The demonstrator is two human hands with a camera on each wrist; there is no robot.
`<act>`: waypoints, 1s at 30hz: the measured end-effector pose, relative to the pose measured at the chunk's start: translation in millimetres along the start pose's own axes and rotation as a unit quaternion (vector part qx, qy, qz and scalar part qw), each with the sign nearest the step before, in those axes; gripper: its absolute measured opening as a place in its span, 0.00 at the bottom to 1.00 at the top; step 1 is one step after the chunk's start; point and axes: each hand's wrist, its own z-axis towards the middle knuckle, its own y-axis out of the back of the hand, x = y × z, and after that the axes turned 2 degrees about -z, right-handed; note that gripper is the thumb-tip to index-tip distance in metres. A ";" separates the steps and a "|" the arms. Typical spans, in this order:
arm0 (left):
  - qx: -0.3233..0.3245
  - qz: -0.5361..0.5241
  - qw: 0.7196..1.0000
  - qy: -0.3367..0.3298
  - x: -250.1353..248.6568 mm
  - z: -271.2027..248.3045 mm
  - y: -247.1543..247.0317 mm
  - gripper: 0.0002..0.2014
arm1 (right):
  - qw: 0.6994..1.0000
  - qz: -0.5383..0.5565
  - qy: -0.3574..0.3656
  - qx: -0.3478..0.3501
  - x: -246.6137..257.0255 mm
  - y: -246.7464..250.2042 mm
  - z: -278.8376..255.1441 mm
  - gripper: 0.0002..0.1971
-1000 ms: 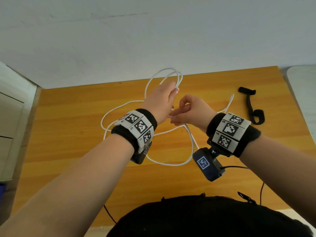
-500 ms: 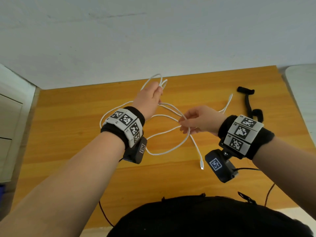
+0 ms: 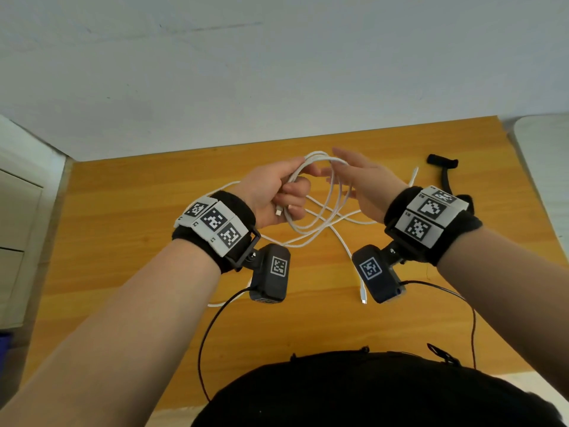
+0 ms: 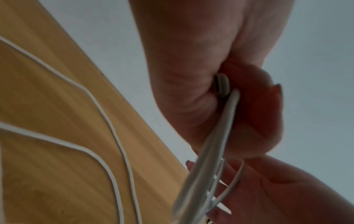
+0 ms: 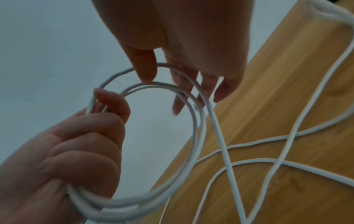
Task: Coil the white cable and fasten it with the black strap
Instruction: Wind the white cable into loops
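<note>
In the head view my left hand (image 3: 274, 192) grips several loops of the white cable (image 3: 303, 228) in a small coil above the wooden table (image 3: 123, 211); one plug (image 3: 278, 212) pokes out by its fingers. The right hand (image 3: 360, 180) is beside the coil's top, fingers straight and touching the strands. From the right wrist view, the coil (image 5: 195, 121) hangs from the left hand (image 5: 76, 144), and a strand runs across the right fingers (image 5: 182, 91). The rest of the cable trails on the table to a plug (image 3: 364, 300). The black strap (image 3: 443, 167) lies at the far right.
A white cabinet (image 3: 18, 211) stands left of the table and a white surface (image 3: 545, 149) lies to its right. Behind the table is a pale wall. Black camera wires (image 3: 209, 334) hang from both wrists near my body.
The hands were apart, with the right pinching a strand. They have come together and risen; another loop now sits in the left hand and the right fingers have straightened.
</note>
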 end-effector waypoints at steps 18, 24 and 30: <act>-0.071 0.099 0.992 -0.038 9.8 1.8 6.2 0.17 | 0.982 0.178 -0.034 0.043 10.6 19.9 -7.3 0.13; -0.058 0.123 0.991 -0.008 8.2 4.0 -13.4 0.20 | 0.964 0.263 -0.028 -0.040 15.8 20.0 -0.5 0.15; -0.022 0.092 0.995 -0.023 -2.8 -1.3 -25.2 0.17 | 0.952 0.300 -0.038 -0.051 16.9 22.6 0.3 0.16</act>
